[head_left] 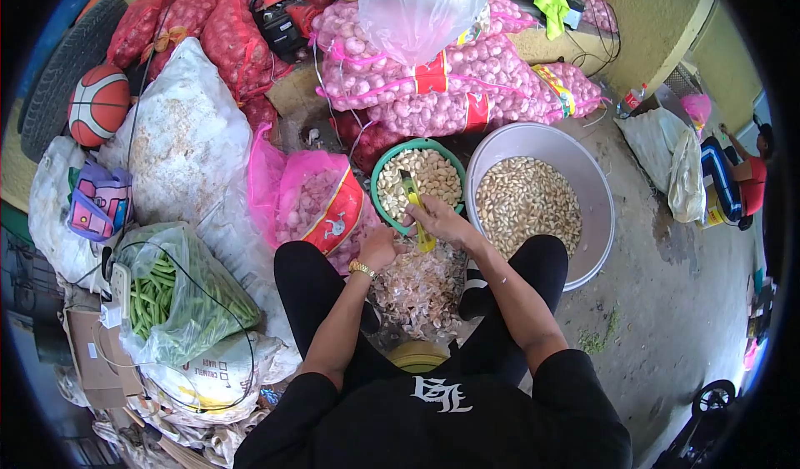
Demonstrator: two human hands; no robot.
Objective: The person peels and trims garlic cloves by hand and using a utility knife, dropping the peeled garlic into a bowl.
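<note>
the yellow cutter [411,187] is clamped in the right hand [442,222], its long axis running away from the body; peeled garlic [435,169] lies just beyond that nearer grip, in the green basin [421,143]. whether anything is pinched by the left hand [377,249] cannot be told.

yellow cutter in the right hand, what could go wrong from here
The yellow cutter, in the right hand, points its lower end close to the left hand, so a slip might nick the bare fingers if that end is sharp.

The loose skins lie just below the green basin, so some could get in among the pale cloves.

Both hands work near the basin's rim, so a knock might tip cloves out.
</note>
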